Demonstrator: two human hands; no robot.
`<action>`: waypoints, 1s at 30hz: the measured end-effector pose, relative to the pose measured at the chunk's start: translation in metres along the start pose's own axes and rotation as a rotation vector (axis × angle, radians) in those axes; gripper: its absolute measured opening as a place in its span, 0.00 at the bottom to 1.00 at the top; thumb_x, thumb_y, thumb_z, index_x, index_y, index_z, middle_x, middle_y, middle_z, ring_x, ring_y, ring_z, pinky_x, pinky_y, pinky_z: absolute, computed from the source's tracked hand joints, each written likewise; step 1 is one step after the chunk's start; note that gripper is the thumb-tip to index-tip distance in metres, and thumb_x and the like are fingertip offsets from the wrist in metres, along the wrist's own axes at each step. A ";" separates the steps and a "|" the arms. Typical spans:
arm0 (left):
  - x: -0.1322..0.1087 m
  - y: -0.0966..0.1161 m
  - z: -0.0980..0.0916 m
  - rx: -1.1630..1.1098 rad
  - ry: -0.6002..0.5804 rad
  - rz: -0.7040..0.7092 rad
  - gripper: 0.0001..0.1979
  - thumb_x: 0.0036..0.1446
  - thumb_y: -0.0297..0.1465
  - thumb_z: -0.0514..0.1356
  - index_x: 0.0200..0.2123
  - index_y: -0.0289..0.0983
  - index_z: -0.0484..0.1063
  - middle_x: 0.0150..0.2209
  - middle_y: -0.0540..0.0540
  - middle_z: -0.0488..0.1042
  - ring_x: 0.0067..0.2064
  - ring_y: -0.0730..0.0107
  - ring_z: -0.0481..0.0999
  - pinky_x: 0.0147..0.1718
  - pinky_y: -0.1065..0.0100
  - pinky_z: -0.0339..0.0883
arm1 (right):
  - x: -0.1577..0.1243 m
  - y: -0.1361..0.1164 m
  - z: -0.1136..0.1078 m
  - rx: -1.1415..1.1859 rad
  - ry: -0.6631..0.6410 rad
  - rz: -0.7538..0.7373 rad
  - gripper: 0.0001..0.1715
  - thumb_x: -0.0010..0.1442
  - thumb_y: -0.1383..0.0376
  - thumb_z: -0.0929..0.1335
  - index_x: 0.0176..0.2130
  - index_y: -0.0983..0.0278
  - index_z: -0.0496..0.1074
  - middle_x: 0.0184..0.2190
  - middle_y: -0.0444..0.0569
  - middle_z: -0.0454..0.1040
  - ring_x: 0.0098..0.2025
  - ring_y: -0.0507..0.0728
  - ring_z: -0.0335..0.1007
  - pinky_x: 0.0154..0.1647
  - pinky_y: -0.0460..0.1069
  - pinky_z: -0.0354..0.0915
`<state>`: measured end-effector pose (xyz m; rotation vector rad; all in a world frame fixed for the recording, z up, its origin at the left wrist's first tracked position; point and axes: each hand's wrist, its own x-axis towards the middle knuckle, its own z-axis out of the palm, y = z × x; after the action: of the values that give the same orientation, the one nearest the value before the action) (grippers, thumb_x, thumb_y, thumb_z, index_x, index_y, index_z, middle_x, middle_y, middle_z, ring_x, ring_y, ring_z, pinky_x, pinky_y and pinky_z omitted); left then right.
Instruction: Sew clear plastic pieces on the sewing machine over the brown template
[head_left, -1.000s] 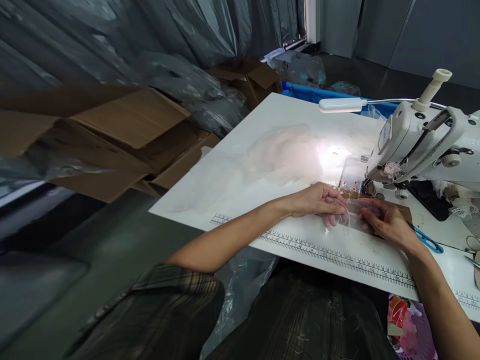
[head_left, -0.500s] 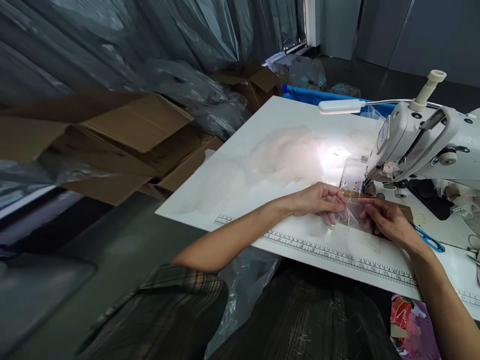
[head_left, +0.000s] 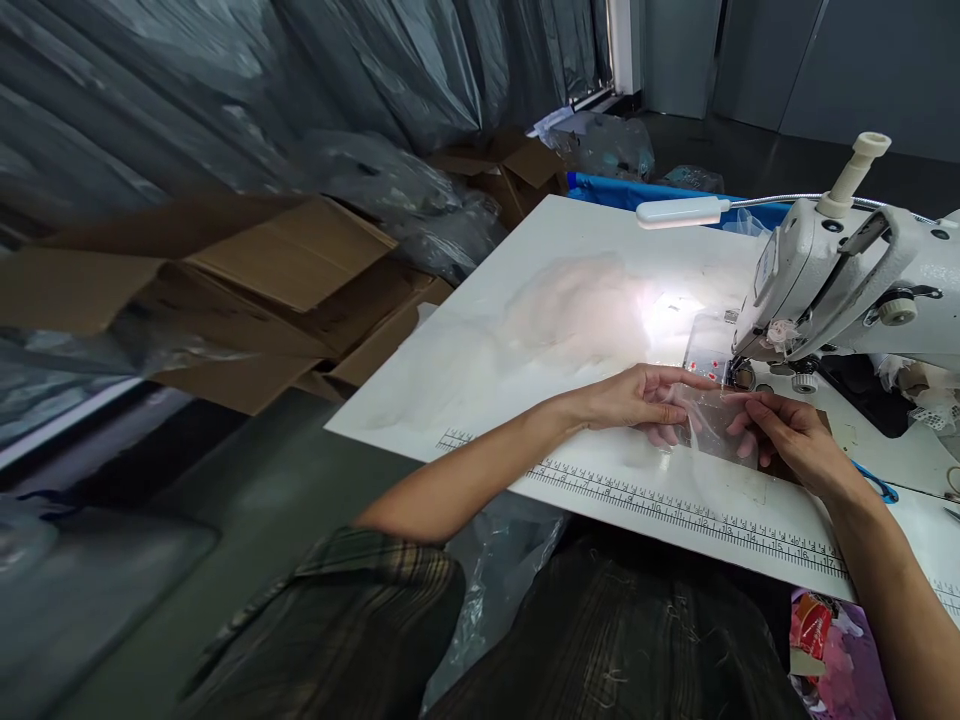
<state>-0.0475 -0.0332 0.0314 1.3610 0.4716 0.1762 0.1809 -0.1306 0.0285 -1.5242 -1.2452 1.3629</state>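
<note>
A thin sheer piece of fabric [head_left: 709,425] is stretched between my two hands, just in front of the needle area of a white sewing machine [head_left: 847,290]. My left hand [head_left: 651,402] pinches its left side between thumb and fingers, the index finger reaching toward the presser foot [head_left: 741,375]. On the other side, my right hand [head_left: 791,435] grips the right edge with thumb and index finger, the other fingers curled beneath. The fabric's upper edge lies close to the foot; whether it is under it, I cannot tell.
A pale heap of sheer fabric [head_left: 574,305] lies on the white table [head_left: 420,390], under a lit lamp [head_left: 681,212]. Blue-handled scissors [head_left: 879,486] rest by my right wrist. A printed ruler [head_left: 652,505] runs along the front edge. Open cardboard boxes [head_left: 292,255] stand at left.
My left index finger has stretched out toward the presser foot. The sheer fabric is now spread wider between my hands, its upper edge nearer the machine. The view has shifted slightly.
</note>
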 end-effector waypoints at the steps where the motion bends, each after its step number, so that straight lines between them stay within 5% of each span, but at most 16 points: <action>1: -0.001 0.002 0.001 0.008 -0.013 0.003 0.35 0.54 0.35 0.69 0.63 0.40 0.64 0.40 0.44 0.82 0.31 0.73 0.81 0.32 0.73 0.76 | 0.001 0.001 -0.001 -0.013 0.011 -0.004 0.35 0.54 0.40 0.67 0.45 0.66 0.74 0.32 0.52 0.77 0.22 0.50 0.66 0.18 0.45 0.61; 3: -0.002 0.004 0.002 0.024 -0.036 0.005 0.35 0.53 0.35 0.69 0.63 0.42 0.64 0.39 0.45 0.82 0.33 0.71 0.82 0.33 0.72 0.76 | 0.002 0.005 -0.002 -0.083 0.075 -0.020 0.35 0.55 0.40 0.66 0.46 0.65 0.74 0.30 0.52 0.76 0.23 0.52 0.67 0.19 0.47 0.61; 7: -0.001 0.004 0.007 0.033 0.034 -0.027 0.21 0.51 0.38 0.70 0.48 0.38 0.78 0.43 0.43 0.82 0.34 0.70 0.82 0.32 0.72 0.76 | 0.002 0.007 0.002 -0.409 0.333 -0.225 0.29 0.56 0.43 0.67 0.43 0.63 0.76 0.24 0.49 0.72 0.27 0.56 0.67 0.27 0.51 0.63; 10: 0.001 0.002 0.011 0.020 0.120 -0.054 0.19 0.52 0.38 0.69 0.45 0.35 0.77 0.41 0.42 0.82 0.33 0.71 0.82 0.31 0.72 0.75 | -0.002 0.002 0.011 -0.492 0.219 -0.368 0.24 0.59 0.45 0.65 0.36 0.61 0.76 0.29 0.51 0.73 0.31 0.56 0.67 0.31 0.51 0.62; 13: 0.003 0.001 0.013 0.001 0.159 -0.059 0.17 0.53 0.38 0.68 0.43 0.34 0.77 0.40 0.41 0.81 0.32 0.72 0.81 0.32 0.71 0.74 | -0.005 -0.002 0.022 -0.483 0.066 -0.353 0.21 0.59 0.47 0.66 0.34 0.60 0.74 0.33 0.51 0.75 0.32 0.56 0.67 0.33 0.51 0.62; 18: 0.008 -0.002 0.012 0.070 0.326 0.007 0.13 0.55 0.36 0.66 0.41 0.35 0.77 0.36 0.44 0.79 0.34 0.72 0.78 0.32 0.71 0.72 | -0.003 -0.002 0.027 -0.436 0.076 -0.248 0.20 0.61 0.49 0.63 0.28 0.61 0.69 0.24 0.46 0.67 0.26 0.52 0.60 0.28 0.50 0.57; 22: 0.014 -0.005 0.014 0.318 0.497 0.167 0.06 0.52 0.31 0.68 0.34 0.36 0.78 0.51 0.41 0.73 0.48 0.66 0.75 0.47 0.64 0.70 | 0.001 0.004 0.023 -0.346 0.060 -0.191 0.23 0.60 0.46 0.65 0.27 0.61 0.67 0.21 0.42 0.61 0.23 0.50 0.53 0.24 0.48 0.52; 25: 0.015 -0.005 0.017 0.314 0.486 0.215 0.04 0.53 0.29 0.67 0.33 0.36 0.77 0.58 0.41 0.69 0.56 0.61 0.71 0.55 0.59 0.65 | 0.005 0.011 0.020 -0.247 -0.002 -0.181 0.25 0.60 0.44 0.64 0.27 0.62 0.66 0.22 0.42 0.60 0.24 0.49 0.51 0.23 0.47 0.51; 30: 0.017 -0.006 0.019 -0.021 0.377 0.111 0.10 0.56 0.30 0.66 0.40 0.34 0.72 0.35 0.47 0.78 0.36 0.73 0.77 0.41 0.66 0.70 | 0.009 0.009 0.019 -0.145 -0.011 -0.101 0.28 0.55 0.40 0.66 0.26 0.61 0.66 0.19 0.41 0.58 0.21 0.48 0.46 0.19 0.47 0.46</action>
<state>-0.0253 -0.0449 0.0239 1.3375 0.7060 0.5336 0.1637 -0.1256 0.0140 -1.5315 -1.4347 1.2404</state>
